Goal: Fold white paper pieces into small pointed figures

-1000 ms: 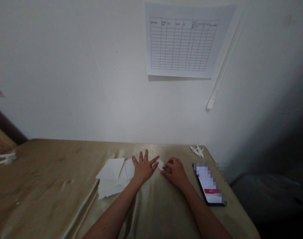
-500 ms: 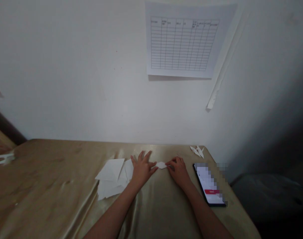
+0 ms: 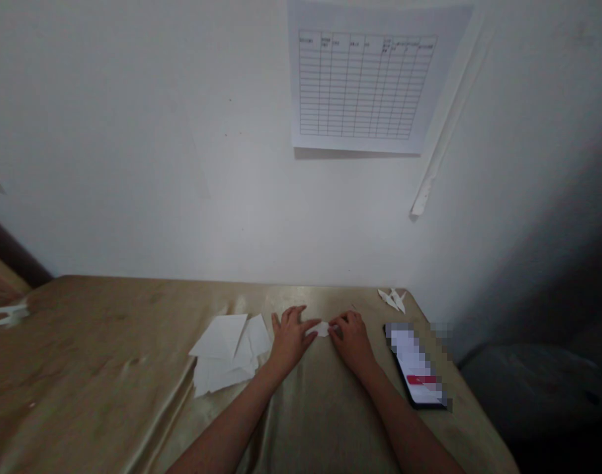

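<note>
A small piece of folded white paper [image 3: 322, 329] lies between my hands, close to the back of the table. My left hand [image 3: 292, 336] pinches its left end between thumb and forefinger, with the other fingers spread away. On the right end, the thumb and fingertips of my right hand [image 3: 351, 337] are closed. The fingers cover both ends, so only the middle of the paper shows. Left of my left hand sits a loose pile of white paper sheets [image 3: 222, 359].
A phone [image 3: 419, 368] with a lit screen lies right of my right hand. Small folded paper figures [image 3: 392, 300] rest at the back right corner of the cloth-covered table [image 3: 108, 368]. A printed table sheet [image 3: 360, 85] hangs on the wall. A white object [image 3: 7, 315] is at far left.
My left hand has shifted slightly right, closer to my right hand, uncovering more of the paper pile. Less of the folded paper shows between the fingers.
</note>
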Demonstrator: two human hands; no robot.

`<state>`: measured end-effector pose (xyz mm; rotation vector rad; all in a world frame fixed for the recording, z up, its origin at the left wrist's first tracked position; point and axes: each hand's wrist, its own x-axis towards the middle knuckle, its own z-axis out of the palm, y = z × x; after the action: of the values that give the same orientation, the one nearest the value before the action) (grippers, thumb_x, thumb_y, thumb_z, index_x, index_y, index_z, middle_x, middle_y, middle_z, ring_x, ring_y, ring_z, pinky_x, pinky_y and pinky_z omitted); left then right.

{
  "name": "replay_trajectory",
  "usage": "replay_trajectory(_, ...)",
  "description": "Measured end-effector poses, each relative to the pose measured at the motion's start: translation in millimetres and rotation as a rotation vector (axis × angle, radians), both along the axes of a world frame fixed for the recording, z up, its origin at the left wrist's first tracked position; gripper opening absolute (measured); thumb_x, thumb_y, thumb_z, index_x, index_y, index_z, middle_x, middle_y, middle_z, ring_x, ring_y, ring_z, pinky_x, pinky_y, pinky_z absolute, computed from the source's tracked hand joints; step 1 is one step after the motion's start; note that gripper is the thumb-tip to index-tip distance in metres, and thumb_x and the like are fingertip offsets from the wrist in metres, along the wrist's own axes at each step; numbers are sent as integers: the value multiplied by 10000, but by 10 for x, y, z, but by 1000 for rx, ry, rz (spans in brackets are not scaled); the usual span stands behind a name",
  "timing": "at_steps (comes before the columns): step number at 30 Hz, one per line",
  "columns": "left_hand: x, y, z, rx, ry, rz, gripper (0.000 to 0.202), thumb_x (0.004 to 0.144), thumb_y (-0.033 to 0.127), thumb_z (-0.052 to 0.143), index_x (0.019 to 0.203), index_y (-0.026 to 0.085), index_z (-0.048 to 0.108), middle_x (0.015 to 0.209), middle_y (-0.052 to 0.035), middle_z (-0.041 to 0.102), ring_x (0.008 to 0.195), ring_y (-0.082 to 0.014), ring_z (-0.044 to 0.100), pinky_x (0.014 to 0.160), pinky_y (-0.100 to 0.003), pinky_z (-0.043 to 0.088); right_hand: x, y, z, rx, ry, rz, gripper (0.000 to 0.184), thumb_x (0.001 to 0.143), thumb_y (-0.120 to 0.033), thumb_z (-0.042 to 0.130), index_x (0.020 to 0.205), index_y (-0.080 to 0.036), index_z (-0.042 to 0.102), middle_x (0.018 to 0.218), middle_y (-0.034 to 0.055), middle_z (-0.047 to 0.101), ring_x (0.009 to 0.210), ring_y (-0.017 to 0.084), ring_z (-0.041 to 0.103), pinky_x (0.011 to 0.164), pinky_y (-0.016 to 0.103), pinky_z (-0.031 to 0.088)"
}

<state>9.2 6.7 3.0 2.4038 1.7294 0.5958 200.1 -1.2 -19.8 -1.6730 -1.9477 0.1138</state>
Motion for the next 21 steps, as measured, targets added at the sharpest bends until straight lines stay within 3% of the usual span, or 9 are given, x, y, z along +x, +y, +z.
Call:
replay_trajectory(3, 8, -1, -23, -6, 31, 6, 262, 893, 378, 684, 1129, 481, 732, 1532, -29, 479, 1426, -362, 359, 1132, -768, 124, -49, -47, 3, -22, -60, 32, 279, 959, -262, 547, 1177, -314, 714, 1169, 92, 632, 1172, 255, 523, 1037, 407, 412)
replay_trajectory(5, 3, 1, -31, 2, 46, 23, 238, 896, 418, 671, 1113, 488, 737, 1542, -25, 472, 1427, -373, 354, 1126, -781, 105, -80, -91, -3, -47, -144, 64, 348, 987, -307, 503, 1302, -374, 637, 1303, 76, 605, 1280, 274, 470, 1112, 484, 345)
replay_trajectory(8, -9, 7, -29, -2, 57, 36, 234, 890, 440, 673, 1109, 488, 739, 1548, -16, 471, 1424, -377, 358, 1124, -786, 102, -109, -148, -17, -112, -268, 97, 459, 1026, -442, 387, 1480, -402, 430, 1530, 54, 463, 1439, 333, 319, 1162, 684, 137)
replay_trajectory(12, -21, 11, -15, -10, 59, 34, 219, 893, 443, 669, 1091, 497, 743, 1549, -2, 474, 1425, -376, 358, 1120, -793, 99, -97, -163, -15, -232, -316, 117, 583, 1018, -585, 260, 1562, -373, 253, 1651, 35, 259, 1529, 360, 125, 1142, 747, -8)
replay_trajectory(16, -26, 15, -14, -23, 50, 33, 208, 899, 458, 657, 1083, 496, 746, 1544, -3, 480, 1425, -372, 357, 1115, -797, 99, -15, -118, 21, -320, -316, 43, 599, 1014, -606, 214, 1568, -378, 225, 1677, -5, 144, 1544, 364, 18, 1135, 749, -53)
replay_trajectory(21, -20, 24, -35, -39, 28, 39, 204, 903, 464, 650, 1079, 486, 751, 1537, -2, 486, 1429, -380, 348, 1115, -799, 84, 112, -79, 45, -379, -318, -35, 586, 1011, -610, 241, 1560, -405, 233, 1680, 9, 135, 1543, 374, 21, 1125, 765, -9)
